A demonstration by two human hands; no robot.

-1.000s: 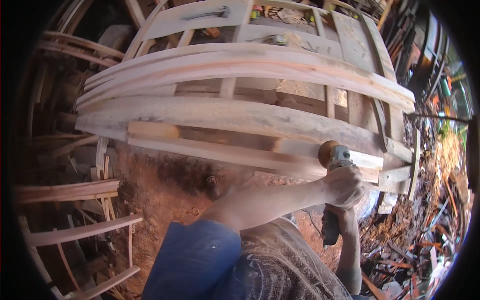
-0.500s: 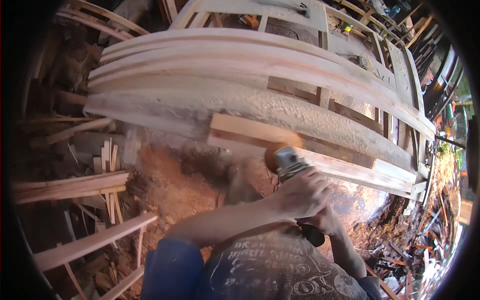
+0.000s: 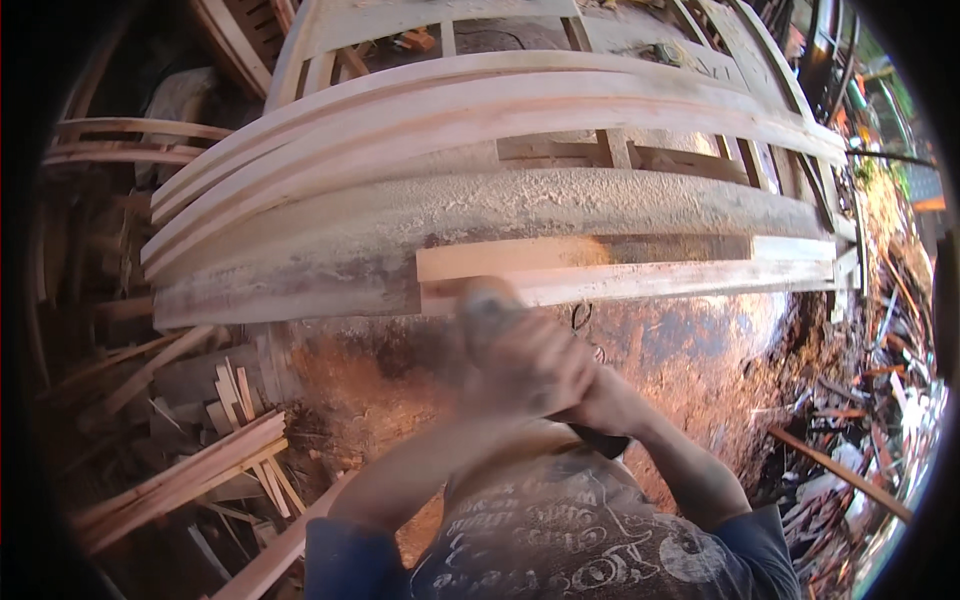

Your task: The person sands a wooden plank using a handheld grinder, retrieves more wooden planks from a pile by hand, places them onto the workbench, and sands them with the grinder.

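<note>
Both my hands hold an angle grinder (image 3: pixel 487 305), its front end smeared by motion. My left hand (image 3: pixel 530 360) is wrapped around the front of its body. Behind it, my right hand (image 3: pixel 600 398) grips the rear, partly hidden by the left. The grinder's head is over the left part of a pale timber piece (image 3: pixel 640 283) along the bench's near edge; whether it touches is unclear. Just beyond that edge, the timber's upper face has an orange-brown mark and a darker stretch toward the right.
A dusty wooden bench (image 3: pixel 680 205) carries long planks (image 3: pixel 480 108) across it, with an open timber frame behind. Stacked boards (image 3: pixel 190 480) and offcuts lie at the left. Wood scraps (image 3: pixel 870 400) litter the ground at right; reddish dust covers the ground below.
The grinder and both hands have moved left along the timber, toward its left end. The view has shifted too, so the bench now appears more level.
</note>
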